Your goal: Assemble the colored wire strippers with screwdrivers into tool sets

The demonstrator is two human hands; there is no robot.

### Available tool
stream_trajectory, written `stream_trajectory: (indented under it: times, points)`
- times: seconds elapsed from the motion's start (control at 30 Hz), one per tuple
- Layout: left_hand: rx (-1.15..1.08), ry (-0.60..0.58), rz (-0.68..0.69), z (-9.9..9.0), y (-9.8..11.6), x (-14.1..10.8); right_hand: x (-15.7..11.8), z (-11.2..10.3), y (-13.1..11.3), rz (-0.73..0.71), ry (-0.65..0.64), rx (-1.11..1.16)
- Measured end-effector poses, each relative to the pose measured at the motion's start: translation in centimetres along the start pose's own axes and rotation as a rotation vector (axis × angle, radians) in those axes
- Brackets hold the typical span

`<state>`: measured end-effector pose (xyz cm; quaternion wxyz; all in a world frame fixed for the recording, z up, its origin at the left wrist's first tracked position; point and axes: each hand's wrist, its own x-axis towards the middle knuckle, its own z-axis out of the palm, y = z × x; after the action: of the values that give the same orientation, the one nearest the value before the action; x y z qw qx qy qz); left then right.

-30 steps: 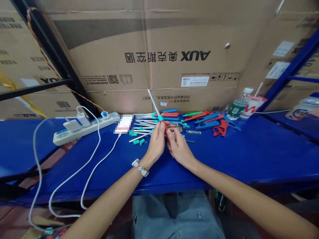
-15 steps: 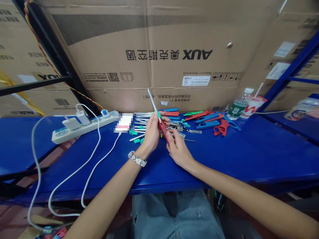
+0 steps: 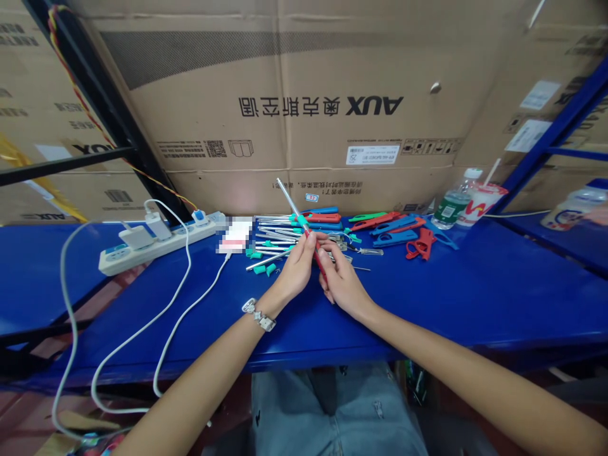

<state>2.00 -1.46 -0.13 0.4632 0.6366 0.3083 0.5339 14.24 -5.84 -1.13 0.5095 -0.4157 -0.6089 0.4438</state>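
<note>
**Hands drawn together around a red-handled tool**

Since the earlier frame, the left hand (image 3: 297, 263) has slid down from beside the green collar (image 3: 301, 220) towards the right hand (image 3: 345, 288), and the tip of the metal tube (image 3: 287, 195) has dipped slightly. The red-handled tool (image 3: 317, 254) is above the blue tabletop (image 3: 427, 310), in front of the torso, its tube slanting up and away to the left.

Both hands have a closed grip on the red handle: the left nearer the collar, the right at the lower end, fingers almost meeting. Gripping so slender a thing from both sides probably keeps it from twisting, and leaves the tube and collar uncovered.

Beyond the hands, loose metal tubes (image 3: 273, 223) lie mostly side by side, tips to the left, alongside red and blue handles (image 3: 325, 218); lying that way probably keeps them easy to pick up singly. Small green caps (image 3: 270, 270) sit near the tube ends. Blue and red plastic shells (image 3: 395, 238) form a separate heap on the right, which looks like sorting by part. The bottle (image 3: 448, 212) and lidded cup (image 3: 474, 210) stand behind that heap, near the carton (image 3: 213, 82), likely out of the forearms' way.
</note>
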Motion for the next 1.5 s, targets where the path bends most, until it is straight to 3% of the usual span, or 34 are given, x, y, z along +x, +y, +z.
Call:
stream_trajectory:
  times: [0.2,0.53,0.7,0.8,1.03,1.2,1.33,1.43,1.5]
  points:
    - [-0.094,-0.114,-0.12,0.0,0.1,-0.3,0.0,0.1,-0.1,0.03,-0.024,0.066]
    - [-0.218,-0.091,-0.251,0.7,0.4,-0.4,0.0,0.6,0.0,0.044,-0.056,0.147]
    - [-0.128,0.0,-0.12,-0.2,0.4,0.5,0.3,0.1,-0.4,0.164,-0.143,0.301]
    - [-0.03,-0.07,-0.085,-0.7,0.4,0.8,0.6,-0.4,-0.4,0.21,-0.163,0.271]
    - [-0.158,-0.061,-0.215,-0.5,0.6,0.5,0.8,-0.7,0.3,0.1,0.013,0.149]
    - [-0.092,-0.091,-0.192,-1.7,1.5,0.8,0.6,-1.4,-0.4,0.086,-0.049,0.054]
    - [-0.039,-0.213,-0.26,-2.6,2.2,0.7,1.5,-3.3,-1.3,0.093,0.025,0.041]
    - [0.078,-0.38,-0.293,-2.6,2.4,0.4,2.7,-4.4,-1.8,0.119,0.092,0.225]
    - [0.17,-0.412,-0.261,-2.3,2.3,0.1,3.2,-4.6,-1.7,0.106,0.101,0.286]
